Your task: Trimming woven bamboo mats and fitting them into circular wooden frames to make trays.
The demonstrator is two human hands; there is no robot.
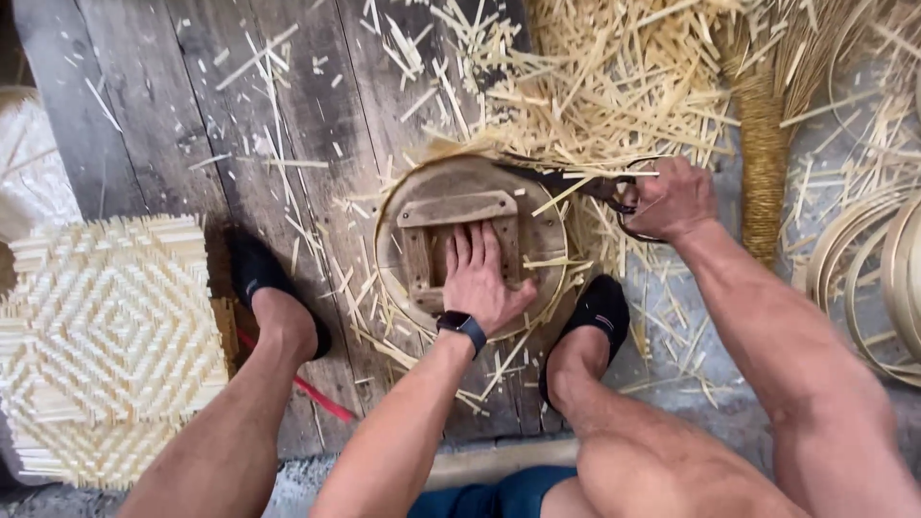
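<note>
My left hand (483,278) lies flat, fingers together, pressing on a round wooden form (537,206) with a square wooden block (458,208) on top. A thin bamboo hoop and woven strips stick out from under the form's rim. My right hand (672,199) grips dark scissors (585,182) at the form's upper right edge, their blades lying among the pale strips. A dark watch (462,324) sits on my left wrist. My two feet in black shoes rest on either side of the form.
A stack of square woven bamboo mats (110,336) lies at the left. Cut bamboo scraps (614,86) pile up behind the form. A wrapped broom-like bundle (765,163) and coiled bamboo hoops (878,278) sit at the right. A red stick (321,396) lies on the planks.
</note>
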